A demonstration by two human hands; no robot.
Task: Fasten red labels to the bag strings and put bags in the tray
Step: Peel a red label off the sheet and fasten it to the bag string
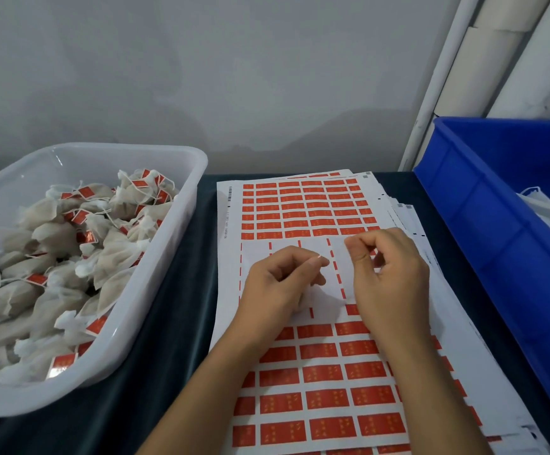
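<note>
While both hands hover over the bare middle strip of the top label sheet [316, 356], neither plainly shows what it holds. The left hand [280, 284] has its fingers curled, thumb and forefinger pressed tip to tip as if pinching something very thin, perhaps a bag string, but no string can be made out. A pale shape shows just under its palm; it may be a bag, though I cannot tell. The right hand [388, 277] is also curled, thumb against forefinger, with a speck of red between the fingers that may be a peeled label; it is too small to be sure.

If a sticky label is there, the likeliest slip is that it folds onto itself or clings to a fingertip before the string lies across it. A thin string can also slide out of a pinch, so the label would close on nothing or sit crooked. Lowering either hand too far could stick the label back on the sheet.

Just beneath and nearer the person than the hands lie rows of red labels [322, 400] not yet peeled, with more beyond the fingertips. Beside the left hand stands the white tray [181, 244], heaped with labelled bags [60, 267]; a careless toss could tangle strings there. Past the right hand sits a blue bin [496, 231] with white material in it, probably unlabelled bags.
</note>
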